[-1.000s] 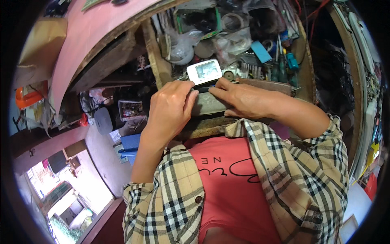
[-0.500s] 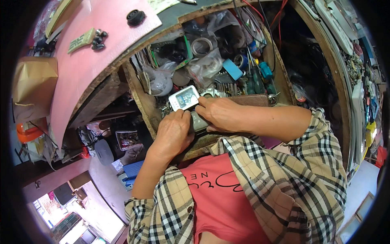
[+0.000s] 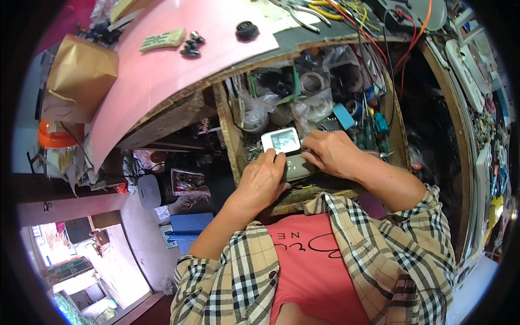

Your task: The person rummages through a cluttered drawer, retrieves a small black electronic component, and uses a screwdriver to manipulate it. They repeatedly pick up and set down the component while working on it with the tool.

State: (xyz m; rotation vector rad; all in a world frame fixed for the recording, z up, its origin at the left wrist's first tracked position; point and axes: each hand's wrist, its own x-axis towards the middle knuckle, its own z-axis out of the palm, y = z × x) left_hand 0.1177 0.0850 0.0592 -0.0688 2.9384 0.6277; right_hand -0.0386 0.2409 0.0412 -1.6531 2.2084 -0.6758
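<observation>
A small electronic device with a white-framed display (image 3: 282,140) and a grey-green body (image 3: 297,167) lies over the front of an open wooden drawer (image 3: 232,149). My left hand (image 3: 261,180) is closed around the device's left side, its thumb and forefinger by the lower edge of the display. On the other side, my right hand (image 3: 331,154) has bent fingers pressed to the device's right edge, near where display and body meet. Anything small between those fingertips is hidden. A thin dark and yellow object (image 3: 303,187) lies just below the device.
Clutter fills the drawer: plastic bags (image 3: 317,105), a tape roll (image 3: 311,83), a light blue box (image 3: 344,116) and screwdrivers (image 3: 370,132). Pink sheeting (image 3: 179,70) covers the bench beyond, with a black round part (image 3: 247,31) and pliers (image 3: 300,15). A brown paper bag (image 3: 81,76) stands left.
The whole view has shifted, so the scene sits farther right and lower, and the pliers show. My right fingers have curled up at the device's edge, uncovering more of its body.
</observation>
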